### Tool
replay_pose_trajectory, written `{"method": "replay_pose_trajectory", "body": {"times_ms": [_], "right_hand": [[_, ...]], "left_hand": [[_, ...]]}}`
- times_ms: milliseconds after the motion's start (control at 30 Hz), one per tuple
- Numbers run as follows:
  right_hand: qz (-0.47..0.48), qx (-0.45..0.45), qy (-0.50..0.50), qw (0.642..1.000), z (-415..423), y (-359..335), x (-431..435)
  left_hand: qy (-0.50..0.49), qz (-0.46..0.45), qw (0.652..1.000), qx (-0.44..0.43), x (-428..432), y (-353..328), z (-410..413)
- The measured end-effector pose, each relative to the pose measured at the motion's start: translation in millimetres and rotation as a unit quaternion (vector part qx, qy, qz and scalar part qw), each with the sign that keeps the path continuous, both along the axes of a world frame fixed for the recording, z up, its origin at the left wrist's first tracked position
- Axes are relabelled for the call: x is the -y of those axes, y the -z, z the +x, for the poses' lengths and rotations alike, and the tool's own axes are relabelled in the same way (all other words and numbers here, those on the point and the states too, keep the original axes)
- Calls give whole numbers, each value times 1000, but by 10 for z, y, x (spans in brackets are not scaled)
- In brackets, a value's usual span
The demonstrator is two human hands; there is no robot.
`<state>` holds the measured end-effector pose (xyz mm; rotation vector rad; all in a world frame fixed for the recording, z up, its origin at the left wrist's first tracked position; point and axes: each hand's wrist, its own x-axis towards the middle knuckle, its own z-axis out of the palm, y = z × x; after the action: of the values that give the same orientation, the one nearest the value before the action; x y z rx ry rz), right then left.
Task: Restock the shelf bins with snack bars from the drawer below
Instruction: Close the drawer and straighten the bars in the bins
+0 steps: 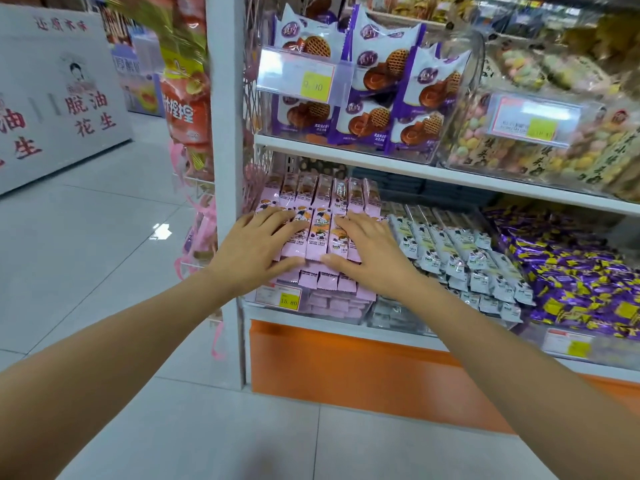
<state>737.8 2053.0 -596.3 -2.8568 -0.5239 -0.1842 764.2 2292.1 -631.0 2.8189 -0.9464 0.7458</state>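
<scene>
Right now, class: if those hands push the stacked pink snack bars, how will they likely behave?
The pink snack bars probably slide: glossy wrappers, loosely layered. Likely fairly stiff: they lie straight under the left hand and right hand.

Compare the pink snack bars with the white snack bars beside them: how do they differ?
The pink snack bars lie on the left, the white snack bars to their right. The left hand and right hand press flat on the pink ones; nothing touches the white ones. Both are slim wrapped bars in rows.
</scene>
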Motion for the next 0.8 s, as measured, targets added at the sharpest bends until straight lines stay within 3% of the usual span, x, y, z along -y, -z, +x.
{"method": "replay_pose_trajectory", "body": {"times_ms": [400, 800], "right_hand": [[-56, -2, -22, 998, 115, 11, 49], [-26, 21, -20, 999, 124, 67, 27]], "left_hand": [[-4, 63, 997, -39, 49, -146, 108], [7, 63, 997, -44, 71, -167, 159]]}}
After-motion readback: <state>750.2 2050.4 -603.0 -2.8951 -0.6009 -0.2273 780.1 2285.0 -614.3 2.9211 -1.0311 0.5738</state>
